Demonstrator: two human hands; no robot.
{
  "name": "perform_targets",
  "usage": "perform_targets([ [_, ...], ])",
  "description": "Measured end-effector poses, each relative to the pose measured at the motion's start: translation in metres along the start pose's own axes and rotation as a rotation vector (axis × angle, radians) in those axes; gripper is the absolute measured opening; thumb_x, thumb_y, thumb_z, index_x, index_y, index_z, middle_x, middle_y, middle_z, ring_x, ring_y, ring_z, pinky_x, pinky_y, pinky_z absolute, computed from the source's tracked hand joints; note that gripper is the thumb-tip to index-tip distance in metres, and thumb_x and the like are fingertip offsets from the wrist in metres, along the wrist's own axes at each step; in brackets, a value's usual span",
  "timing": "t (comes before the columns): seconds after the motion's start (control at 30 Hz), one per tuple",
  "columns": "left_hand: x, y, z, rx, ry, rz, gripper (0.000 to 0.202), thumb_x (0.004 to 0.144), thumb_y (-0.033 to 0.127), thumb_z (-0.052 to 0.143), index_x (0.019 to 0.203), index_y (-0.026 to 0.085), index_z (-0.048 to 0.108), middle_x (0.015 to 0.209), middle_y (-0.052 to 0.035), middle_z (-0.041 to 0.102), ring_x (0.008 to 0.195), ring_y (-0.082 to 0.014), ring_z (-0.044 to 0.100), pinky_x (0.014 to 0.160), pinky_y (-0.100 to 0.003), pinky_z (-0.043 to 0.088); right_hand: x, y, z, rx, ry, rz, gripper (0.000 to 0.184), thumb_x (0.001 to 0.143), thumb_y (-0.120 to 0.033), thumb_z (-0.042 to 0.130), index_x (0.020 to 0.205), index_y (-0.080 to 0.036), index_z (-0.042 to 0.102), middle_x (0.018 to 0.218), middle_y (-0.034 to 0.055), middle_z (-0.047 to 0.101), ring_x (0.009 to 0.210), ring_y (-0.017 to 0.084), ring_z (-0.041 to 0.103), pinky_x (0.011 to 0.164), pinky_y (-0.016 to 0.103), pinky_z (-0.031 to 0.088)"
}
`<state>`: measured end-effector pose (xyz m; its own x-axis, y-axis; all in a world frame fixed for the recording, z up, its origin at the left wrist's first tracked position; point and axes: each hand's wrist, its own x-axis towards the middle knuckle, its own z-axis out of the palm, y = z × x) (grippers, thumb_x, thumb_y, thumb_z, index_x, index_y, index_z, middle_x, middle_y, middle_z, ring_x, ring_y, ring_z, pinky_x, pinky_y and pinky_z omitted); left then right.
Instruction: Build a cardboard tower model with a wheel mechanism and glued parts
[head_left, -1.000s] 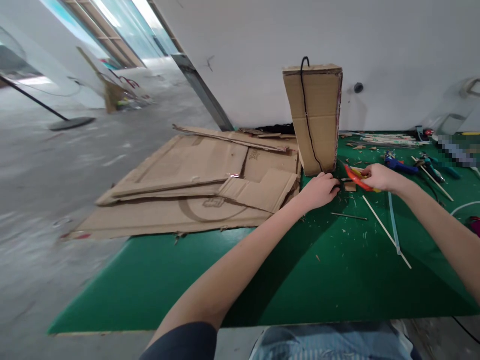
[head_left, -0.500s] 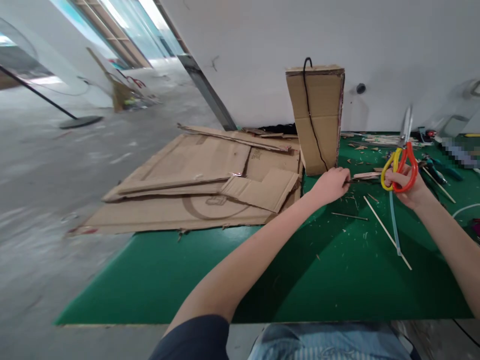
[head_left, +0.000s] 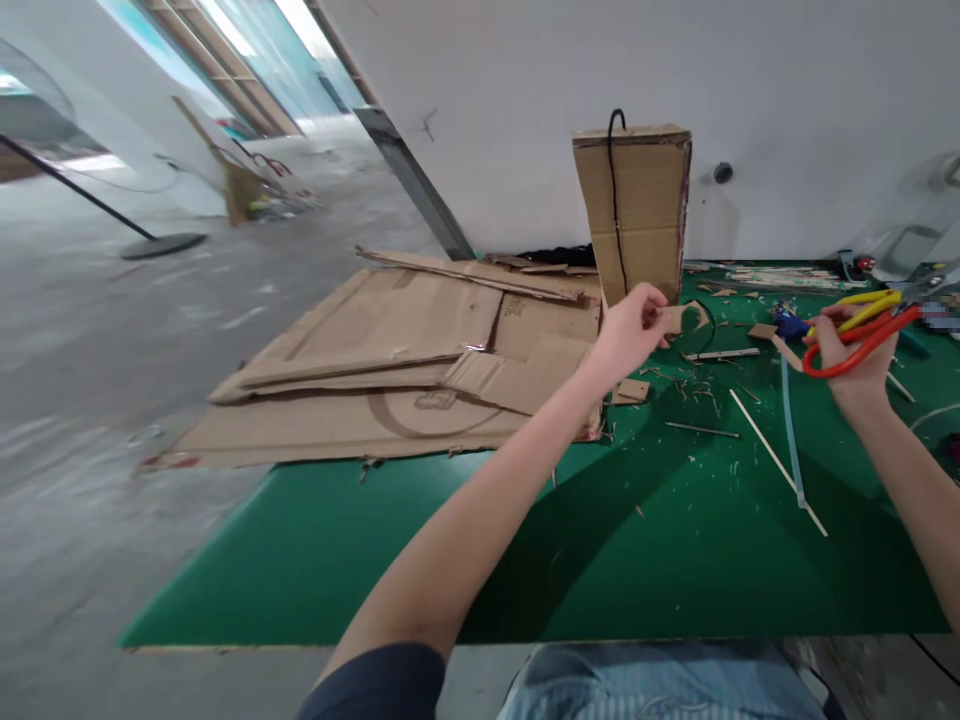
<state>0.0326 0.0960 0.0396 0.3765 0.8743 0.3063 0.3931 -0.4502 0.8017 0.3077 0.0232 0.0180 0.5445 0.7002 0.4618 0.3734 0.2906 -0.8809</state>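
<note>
A cardboard piece (head_left: 676, 319) is pinched in the left hand (head_left: 634, 325), scissors (head_left: 898, 322) gripped in the curled right hand (head_left: 853, 365); positioning seems the step; steadiness is needed.

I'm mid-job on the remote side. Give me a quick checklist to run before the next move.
1. Left hand has hold of the small cardboard piece: ok, pinched at the fingertips.
2. Right hand has hold of the scissors: ok, gripped around the handles.
3. Scissor blades directed away from the left hand: ok, they point off to the right.
4. Scissor blades closed: cannot tell, too blurred.
5. Cardboard box upright: ok, standing behind the left hand.
6. Green table free of loose bits around the hands: not ok, scraps and a thin stick lie there.
</note>
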Motion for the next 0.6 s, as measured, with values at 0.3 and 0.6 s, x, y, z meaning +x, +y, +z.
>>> perform_targets([
  [0.3,0.051,0.037,0.09,0.754,-0.202,0.096,0.048,0.09,0.004,0.044,0.137,0.01,0.049,0.146,-0.025,0.041,0.102,-0.0282,0.068,0.082,-0.04,0.053,-0.003,0.015,0.003,-0.01,0.009,-0.034,0.04,0.078,-0.056,0.07,0.09,-0.024,0.051,0.08,0.0019,0.061,0.056,0.016,0.059,0.043,0.031,0.048],
  [0.6,0.095,0.019,0.127,0.534,-0.518,0.153,0.024,0.079,0.01,0.061,0.101,0.018,0.067,0.117,-0.0119,0.066,0.121,-0.0331,0.053,0.096,-0.046,0.046,-0.009,0.03,0.007,0.154,-0.294,0.206,0.05,0.078,-0.067,0.067,0.102,-0.027,0.049,0.102,0.008,0.063,0.102,0.03,0.066,0.063,0.042,0.061],
])
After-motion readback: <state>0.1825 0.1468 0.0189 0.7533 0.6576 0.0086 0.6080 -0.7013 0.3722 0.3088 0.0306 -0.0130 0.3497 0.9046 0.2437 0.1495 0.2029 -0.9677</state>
